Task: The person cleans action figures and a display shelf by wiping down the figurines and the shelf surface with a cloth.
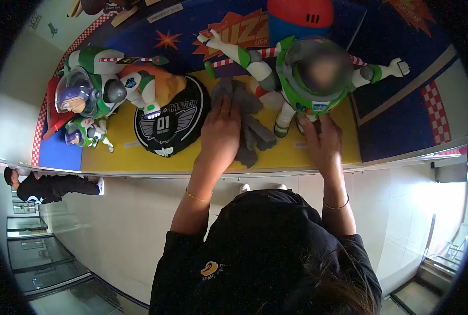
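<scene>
Head view: left hand on crumpled grey cloth, grip unclear; three o'clock, right hand clasps white-green plastic figure; steady gently.

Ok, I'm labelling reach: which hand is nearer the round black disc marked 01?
Left. The left hand is on the gray cloth, just right of the round black disc; the right hand is farther right, at the legs of the large toy figure.

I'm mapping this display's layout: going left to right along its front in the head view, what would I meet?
Small white-and-green toy figure, round black disc marked 01, crumpled grey cloth, the person's bare right hand.
</scene>
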Available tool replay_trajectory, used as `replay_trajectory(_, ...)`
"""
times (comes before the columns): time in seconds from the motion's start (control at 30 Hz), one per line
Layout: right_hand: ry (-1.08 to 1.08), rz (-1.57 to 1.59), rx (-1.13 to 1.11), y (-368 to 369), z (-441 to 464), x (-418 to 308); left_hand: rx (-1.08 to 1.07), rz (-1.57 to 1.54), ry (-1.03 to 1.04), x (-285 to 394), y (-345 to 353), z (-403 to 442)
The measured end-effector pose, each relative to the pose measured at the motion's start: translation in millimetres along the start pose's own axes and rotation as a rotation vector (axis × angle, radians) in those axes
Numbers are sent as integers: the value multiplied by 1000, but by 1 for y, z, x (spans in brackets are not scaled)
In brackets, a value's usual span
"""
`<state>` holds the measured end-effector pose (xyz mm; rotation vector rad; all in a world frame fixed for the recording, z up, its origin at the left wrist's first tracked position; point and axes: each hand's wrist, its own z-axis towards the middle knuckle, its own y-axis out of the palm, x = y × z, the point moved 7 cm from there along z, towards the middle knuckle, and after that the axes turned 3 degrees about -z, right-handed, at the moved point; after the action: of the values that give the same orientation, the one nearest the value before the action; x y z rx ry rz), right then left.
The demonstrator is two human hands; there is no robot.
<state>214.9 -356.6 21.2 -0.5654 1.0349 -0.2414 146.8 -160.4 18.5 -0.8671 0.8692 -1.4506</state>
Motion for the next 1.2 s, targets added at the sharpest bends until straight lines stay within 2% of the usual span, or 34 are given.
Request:
replay_trajectory(0.13,8,42,12,-1,1,-3,-38,-34,-78,2,-3,-8)
replay_trajectory(0.47,20,19,7,0,0,4,73,-91,-17,25,-31,-42)
replay_trajectory(0.63,13,-22,-10,0,1,1,135,-243,-89,25,-36,-62)
replay_trajectory(0.77,19,-68,-25,0,1,1,252,-443,-207,14,-40,-82)
replay_trajectory(0.83,13,-50,-18,0,1,1,233,-578,-342,0,-42,-96)
replay_trajectory(0.87,6,-31,-10,0,1,1,232,-579,-342,-2,-43,-98)
replay_trajectory(0.93,-9,9,4,0,1,1,483,-855,-469,-19,-53,-109)
replay_trajectory(1.0,-1,14,-4,1,0,0,641,-875,-511,-31,-71,-112)
replay_trajectory(1.03,5,19,-8,0,0,-1,642,-873,-514,-30,-78,-106)
replay_trajectory(1.1,16,27,-14,0,1,-2,853,-859,-539,-32,-95,-100)
replay_trajectory(1.2,1,18,-6,0,1,-1,791,-692,-465,-33,-80,-82)
